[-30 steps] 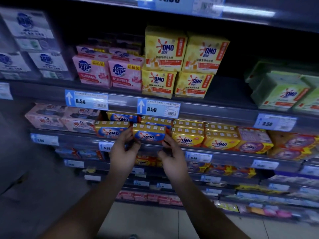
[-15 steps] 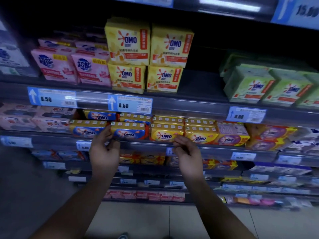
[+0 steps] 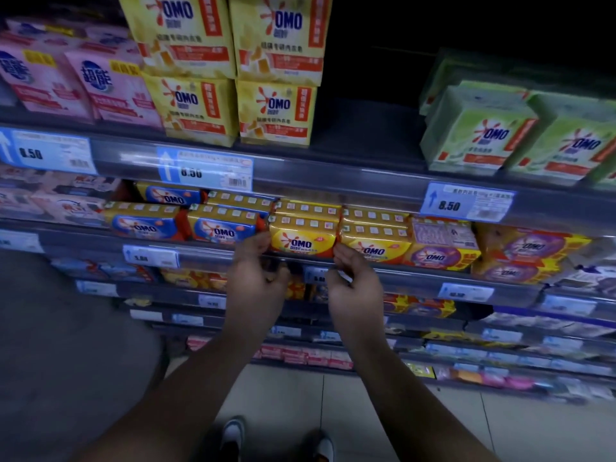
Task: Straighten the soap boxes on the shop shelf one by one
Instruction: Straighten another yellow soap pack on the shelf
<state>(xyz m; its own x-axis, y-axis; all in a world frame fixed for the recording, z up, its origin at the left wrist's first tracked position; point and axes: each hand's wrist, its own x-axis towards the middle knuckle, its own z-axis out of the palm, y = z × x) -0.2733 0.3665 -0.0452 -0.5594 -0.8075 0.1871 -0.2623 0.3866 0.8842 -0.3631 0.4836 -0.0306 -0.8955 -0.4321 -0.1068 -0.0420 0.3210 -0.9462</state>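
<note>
Head view: my left hand (image 3: 256, 285) and right hand (image 3: 355, 291) pinch the ends of a yellow box (image 3: 301, 241) on the shelf (image 3: 410, 278).

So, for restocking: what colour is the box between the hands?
The soap box is yellow; head view.

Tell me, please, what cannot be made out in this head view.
1. Head view: whether left hand and right hand grip the yellow OMO box; their backs hide the contact.
2. Price tag between the hands: partly covered by them.
3. Lowest shelves' labels: blurred.
</note>
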